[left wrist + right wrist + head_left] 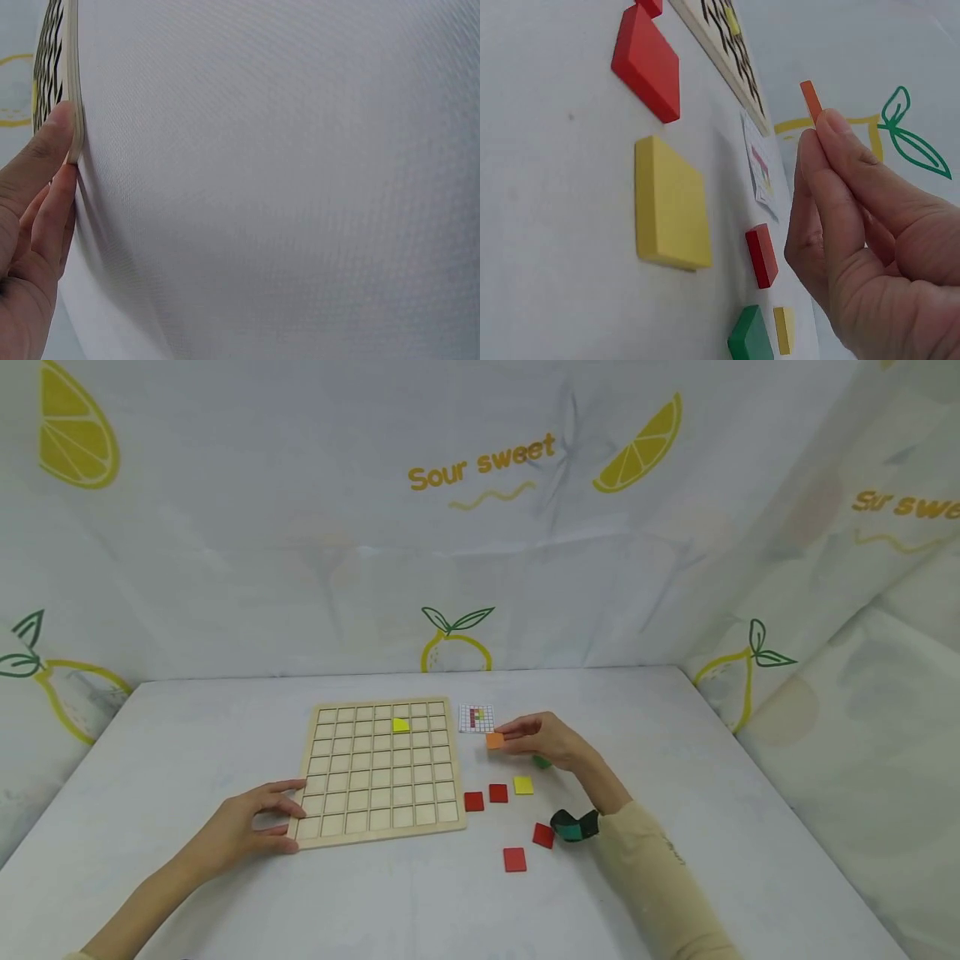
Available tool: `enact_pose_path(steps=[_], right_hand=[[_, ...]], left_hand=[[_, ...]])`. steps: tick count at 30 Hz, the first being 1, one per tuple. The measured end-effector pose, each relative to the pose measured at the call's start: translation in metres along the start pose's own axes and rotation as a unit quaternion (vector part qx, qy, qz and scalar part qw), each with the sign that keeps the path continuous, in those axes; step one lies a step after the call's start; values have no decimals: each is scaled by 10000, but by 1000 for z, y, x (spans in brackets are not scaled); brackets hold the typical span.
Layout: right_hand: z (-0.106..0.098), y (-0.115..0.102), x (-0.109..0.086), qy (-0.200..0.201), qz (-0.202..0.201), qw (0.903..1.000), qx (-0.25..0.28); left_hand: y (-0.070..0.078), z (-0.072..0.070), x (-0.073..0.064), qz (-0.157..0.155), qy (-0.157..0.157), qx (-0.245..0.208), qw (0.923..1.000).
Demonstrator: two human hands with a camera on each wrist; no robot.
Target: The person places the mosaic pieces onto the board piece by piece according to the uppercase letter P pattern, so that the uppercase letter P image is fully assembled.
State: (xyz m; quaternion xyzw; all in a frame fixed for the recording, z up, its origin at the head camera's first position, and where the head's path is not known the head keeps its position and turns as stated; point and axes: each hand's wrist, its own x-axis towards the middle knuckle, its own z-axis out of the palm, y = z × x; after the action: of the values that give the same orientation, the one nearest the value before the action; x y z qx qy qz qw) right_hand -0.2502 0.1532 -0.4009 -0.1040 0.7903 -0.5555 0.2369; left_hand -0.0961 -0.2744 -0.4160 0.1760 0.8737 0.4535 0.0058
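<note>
Thumb and fingertips of my right hand (551, 739) pinch a small orange square tile (495, 741), held near the pattern card (477, 718). In the right wrist view the orange tile (811, 101) is seen edge-on, above the table. At the near left corner of the wooden grid board (381, 842), my left hand (232, 835) grips the frame, fingertips along its left edge and thumb at the corner. The left wrist view shows the thumb and a finger against the board's side (73, 75). One yellow piece (401, 725) with a rounded corner lies in a board cell.
Several red tiles (514, 860) lie right of the board, along with a yellow square tile (523, 786). A green piece (542, 762) is partly hidden under my right hand. A dark strap (574, 826) hangs by the right sleeve. Behind the table stands a lemon-print curtain (375, 568).
</note>
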Motion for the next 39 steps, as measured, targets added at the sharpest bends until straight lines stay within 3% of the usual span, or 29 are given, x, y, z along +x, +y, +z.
enact_pose_path(steps=[7, 21, 39], right_hand=[[9, -8, 3, -69, 159, 9983, 557], [29, -11, 27, -175, 139, 9972, 719], [67, -35, 49, -61, 84, 9943, 1061]], left_hand=[[-2, 0, 0, -110, -46, -39, 9999], [-5, 1, -1, 29, 2, 87, 10000], [-4, 1, -1, 144, 59, -7, 9999]])
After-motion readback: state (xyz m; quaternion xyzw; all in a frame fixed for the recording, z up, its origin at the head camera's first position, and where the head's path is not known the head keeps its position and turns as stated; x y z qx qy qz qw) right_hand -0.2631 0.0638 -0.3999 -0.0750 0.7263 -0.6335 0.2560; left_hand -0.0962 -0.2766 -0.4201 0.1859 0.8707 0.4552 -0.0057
